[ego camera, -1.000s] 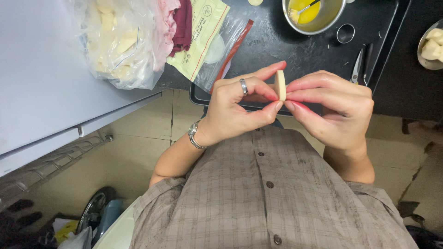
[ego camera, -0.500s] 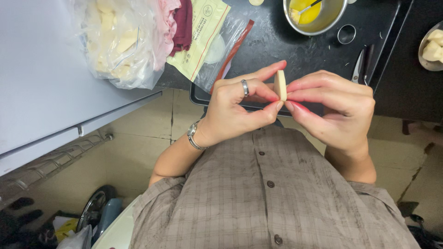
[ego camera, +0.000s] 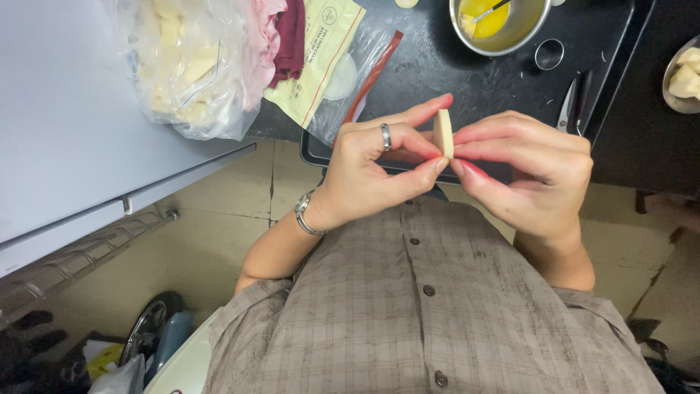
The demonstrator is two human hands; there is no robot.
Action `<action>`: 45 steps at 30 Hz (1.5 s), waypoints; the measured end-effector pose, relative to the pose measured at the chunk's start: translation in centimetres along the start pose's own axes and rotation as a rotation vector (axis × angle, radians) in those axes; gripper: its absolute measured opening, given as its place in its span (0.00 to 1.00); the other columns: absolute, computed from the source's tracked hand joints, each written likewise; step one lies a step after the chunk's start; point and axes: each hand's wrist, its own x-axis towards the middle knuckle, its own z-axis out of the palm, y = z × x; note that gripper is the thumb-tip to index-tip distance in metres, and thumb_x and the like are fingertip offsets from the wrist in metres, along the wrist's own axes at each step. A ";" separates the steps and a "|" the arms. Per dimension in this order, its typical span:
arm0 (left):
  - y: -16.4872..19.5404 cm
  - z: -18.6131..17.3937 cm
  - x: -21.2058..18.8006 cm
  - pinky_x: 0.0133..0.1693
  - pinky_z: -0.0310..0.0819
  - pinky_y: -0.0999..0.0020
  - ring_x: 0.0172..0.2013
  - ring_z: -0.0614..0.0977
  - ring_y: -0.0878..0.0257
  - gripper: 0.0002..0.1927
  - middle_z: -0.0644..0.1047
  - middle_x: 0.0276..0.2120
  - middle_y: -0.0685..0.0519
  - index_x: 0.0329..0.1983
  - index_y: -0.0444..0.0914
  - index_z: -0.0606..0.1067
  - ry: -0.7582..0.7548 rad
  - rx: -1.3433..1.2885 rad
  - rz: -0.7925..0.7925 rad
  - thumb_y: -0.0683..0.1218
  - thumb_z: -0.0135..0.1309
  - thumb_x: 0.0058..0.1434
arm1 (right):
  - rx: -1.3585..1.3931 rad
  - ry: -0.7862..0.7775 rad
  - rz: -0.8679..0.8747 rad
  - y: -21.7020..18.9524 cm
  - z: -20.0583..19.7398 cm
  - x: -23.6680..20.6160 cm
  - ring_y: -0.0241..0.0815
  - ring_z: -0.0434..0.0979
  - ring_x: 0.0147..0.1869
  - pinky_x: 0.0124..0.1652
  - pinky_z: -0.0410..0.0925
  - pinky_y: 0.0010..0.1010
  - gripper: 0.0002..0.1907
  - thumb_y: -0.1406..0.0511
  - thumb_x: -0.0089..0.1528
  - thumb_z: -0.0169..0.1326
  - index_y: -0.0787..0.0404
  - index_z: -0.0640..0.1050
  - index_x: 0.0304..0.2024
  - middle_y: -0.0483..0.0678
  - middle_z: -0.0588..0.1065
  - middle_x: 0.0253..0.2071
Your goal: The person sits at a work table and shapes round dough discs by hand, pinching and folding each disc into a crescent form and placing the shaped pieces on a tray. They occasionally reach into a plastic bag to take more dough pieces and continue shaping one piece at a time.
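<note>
Pale dough piece pinched upright between both hands, above a black tray.
Left hand and right hand grip its edges with fingertips; squeezing harder could tear or drop it.

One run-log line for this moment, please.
left hand: pinching pale dough piece | right hand: pinching same piece | behind: metal bowl of yellow liquid

Kitchen, as I read it from the head view. Evidence: black tray at 12 o'clock; steel bowl of yellow liquid at 1 o'clock; round metal cutter beside it; clear bag of pale food pieces at 11 o'clock on a white counter; tiled floor below.
</note>
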 end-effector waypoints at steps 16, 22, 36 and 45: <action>-0.1 0.1 0.2 0.51 0.86 0.71 0.50 0.86 0.60 0.07 0.72 0.66 0.41 0.38 0.32 0.77 0.022 0.159 0.100 0.39 0.65 0.62 | -0.071 0.008 -0.022 0.1 0.3 -0.1 0.46 0.83 0.44 0.42 0.74 0.27 0.08 0.77 0.58 0.65 0.70 0.81 0.40 0.54 0.80 0.42; -0.4 0.0 0.2 0.51 0.87 0.70 0.48 0.87 0.62 0.07 0.75 0.62 0.43 0.35 0.32 0.77 0.019 0.203 0.093 0.38 0.65 0.58 | -0.143 -0.011 -0.058 0.5 0.8 -0.8 0.46 0.82 0.47 0.47 0.74 0.31 0.09 0.76 0.59 0.64 0.68 0.79 0.41 0.53 0.79 0.45; -0.9 -0.8 0.2 0.49 0.85 0.72 0.45 0.87 0.63 0.07 0.74 0.63 0.44 0.38 0.33 0.79 -0.071 0.087 0.117 0.40 0.66 0.61 | 0.173 0.051 -0.008 3.2 1.7 -1.4 0.45 0.78 0.46 0.47 0.71 0.29 0.09 0.75 0.57 0.67 0.67 0.80 0.38 0.50 0.77 0.39; -2.6 -0.3 0.2 0.51 0.83 0.68 0.51 0.85 0.58 0.09 0.76 0.59 0.41 0.30 0.35 0.73 0.011 0.080 0.205 0.40 0.64 0.60 | 0.267 0.216 0.203 3.8 2.9 -3.4 0.35 0.77 0.48 0.48 0.72 0.22 0.07 0.72 0.74 0.57 0.68 0.71 0.46 0.54 0.76 0.48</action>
